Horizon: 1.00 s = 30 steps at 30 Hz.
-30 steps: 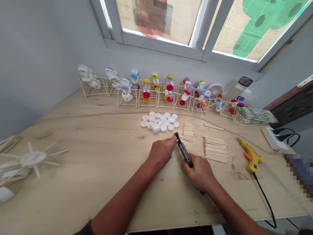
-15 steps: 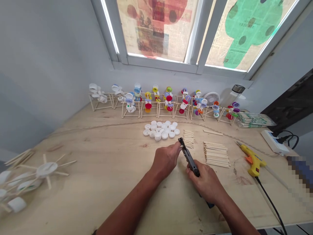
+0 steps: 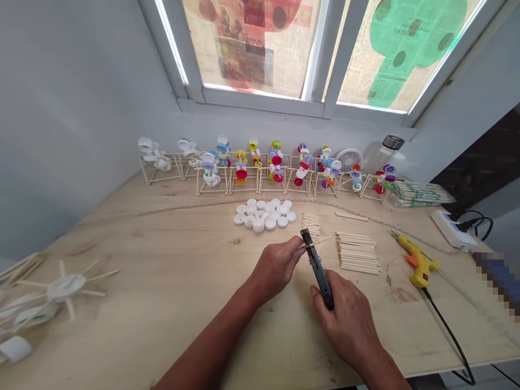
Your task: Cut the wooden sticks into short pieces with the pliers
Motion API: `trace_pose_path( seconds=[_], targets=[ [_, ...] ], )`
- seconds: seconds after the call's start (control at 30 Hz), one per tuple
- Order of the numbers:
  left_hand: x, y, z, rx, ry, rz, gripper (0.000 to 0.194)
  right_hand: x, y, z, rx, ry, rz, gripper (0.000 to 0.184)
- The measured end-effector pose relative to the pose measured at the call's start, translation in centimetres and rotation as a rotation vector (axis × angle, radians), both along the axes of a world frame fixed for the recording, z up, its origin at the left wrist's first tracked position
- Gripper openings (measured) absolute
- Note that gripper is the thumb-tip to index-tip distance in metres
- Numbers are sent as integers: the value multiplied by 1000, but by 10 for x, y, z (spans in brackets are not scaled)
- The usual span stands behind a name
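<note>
My left hand [image 3: 279, 265] is closed in a pinch on a thin wooden stick [image 3: 323, 240] that points out to the right. My right hand [image 3: 351, 311] is wrapped round a pair of dark pliers [image 3: 319, 271]. The jaws of the pliers lie across the stick, just right of my left fingertips. Beyond my hands sit a cluster of white bottle caps [image 3: 270, 222] and a small pile of short sticks [image 3: 310, 220]. A neat row of longer sticks [image 3: 357, 252] lies to the right of the pliers.
A yellow glue gun [image 3: 422, 265] with a black cable rests at the right, near a white power strip [image 3: 452, 230]. Small stick frames with coloured cap wheels [image 3: 277, 162] line the back. Spoked cap wheels [image 3: 67, 287] lie at the left. A braided cord [image 3: 162, 210] crosses the table.
The stick now sticks out to the right through the jaws, where before it hardly showed. My right hand and the pliers' handle have shifted slightly. The view has moved a little.
</note>
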<state>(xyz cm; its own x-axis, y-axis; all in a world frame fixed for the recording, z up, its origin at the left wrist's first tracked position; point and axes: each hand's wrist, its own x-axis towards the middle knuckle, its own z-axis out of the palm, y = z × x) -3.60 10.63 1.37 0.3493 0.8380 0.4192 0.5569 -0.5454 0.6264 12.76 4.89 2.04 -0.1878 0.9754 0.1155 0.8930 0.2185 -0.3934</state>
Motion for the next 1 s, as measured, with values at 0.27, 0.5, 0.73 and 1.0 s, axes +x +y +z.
trace_pose_path(
  seconds=[0.27,0.5,0.73,1.0],
  targets=[
    [6,-2,-1,-10,-94,-28,18,3,-5,-7,97,79,-4,14],
    [9,-2,-9,117,-80,15,19,6,-4,-11,161,109,24,14],
    [11,-1,-12,160,-34,67,20,9,0,-10,78,145,39,12],
    [8,3,-14,120,75,132,22,5,8,-1,-93,101,-10,11]
  ],
)
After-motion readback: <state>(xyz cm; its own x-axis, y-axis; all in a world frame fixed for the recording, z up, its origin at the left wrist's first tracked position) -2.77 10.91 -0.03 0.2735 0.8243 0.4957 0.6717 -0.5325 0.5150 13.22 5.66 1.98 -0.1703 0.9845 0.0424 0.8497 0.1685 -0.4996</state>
